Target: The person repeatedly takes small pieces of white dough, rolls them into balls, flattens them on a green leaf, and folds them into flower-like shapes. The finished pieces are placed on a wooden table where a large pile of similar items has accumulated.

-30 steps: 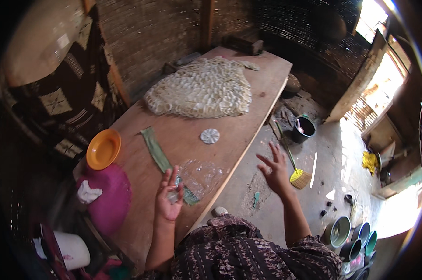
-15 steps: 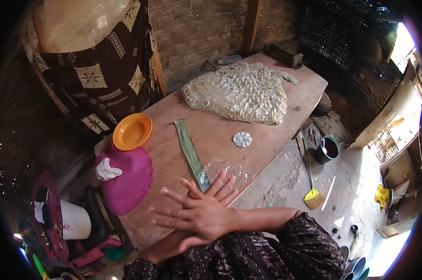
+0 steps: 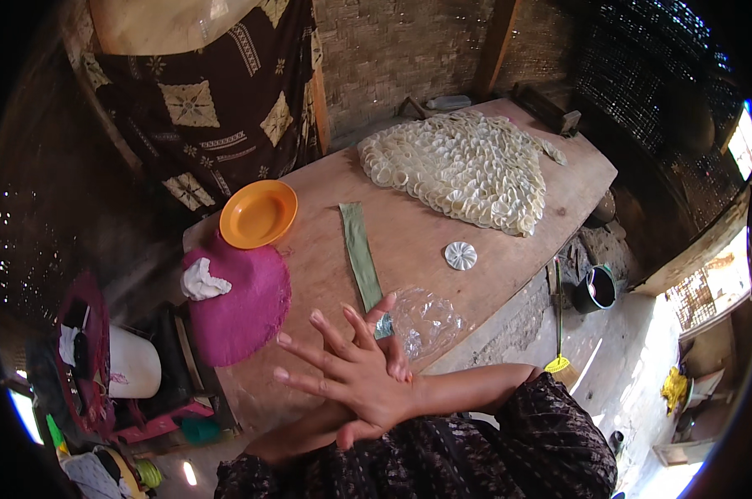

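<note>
My right hand (image 3: 351, 374) lies across my left one, palm down and fingers spread, holding nothing. Beneath it, my left hand (image 3: 395, 345) is mostly hidden; one finger sticks out straight, while others bend round the far edge of my right hand. Just beyond them lies a long flat green strip (image 3: 358, 249) on the wooden tabletop (image 3: 309, 237). A crumpled clear plastic sheet (image 3: 430, 320) touches the strip's near end. Farther right sits a pleated, pale round disc (image 3: 460, 256).
A large spread of pale, overlapping round pieces (image 3: 463, 170) covers the far tabletop. At left are an orange bowl (image 3: 258, 214), a round magenta mat (image 3: 243, 312) and a crumpled white cloth (image 3: 204, 279). A white bucket (image 3: 135, 368) stands beyond the left edge; a black bucket (image 3: 596, 289) is right.
My hands have shifted against each other. The left fingers, stretched out before, now partly curl round the right hand's edge. The whole view has swung slightly left.
</note>
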Demonstrator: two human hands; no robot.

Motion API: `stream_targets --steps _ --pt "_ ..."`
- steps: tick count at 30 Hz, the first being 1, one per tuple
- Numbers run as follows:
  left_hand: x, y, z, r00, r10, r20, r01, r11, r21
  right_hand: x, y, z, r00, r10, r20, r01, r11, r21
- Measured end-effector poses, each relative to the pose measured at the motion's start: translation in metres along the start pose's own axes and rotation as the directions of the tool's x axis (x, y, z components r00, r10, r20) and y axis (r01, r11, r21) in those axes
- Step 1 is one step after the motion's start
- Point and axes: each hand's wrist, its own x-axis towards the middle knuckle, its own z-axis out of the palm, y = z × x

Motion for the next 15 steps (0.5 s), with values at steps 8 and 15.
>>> stream_targets --steps 8,15 --pt "0.043 -0.046 -0.047 0.932 -0.335 -0.142 0.327 0.942 -0.075 -0.021 0.018 0.029 0.988 0.156 -0.019 -0.156 0.988 -0.013" --pt "0.092 -0.047 -0.097 0.930 -0.281 -0.235 0.254 0.957 -0.139 -0.061 0.119 0.032 0.816 0.577 0.039 -0.550 0.753 0.361"
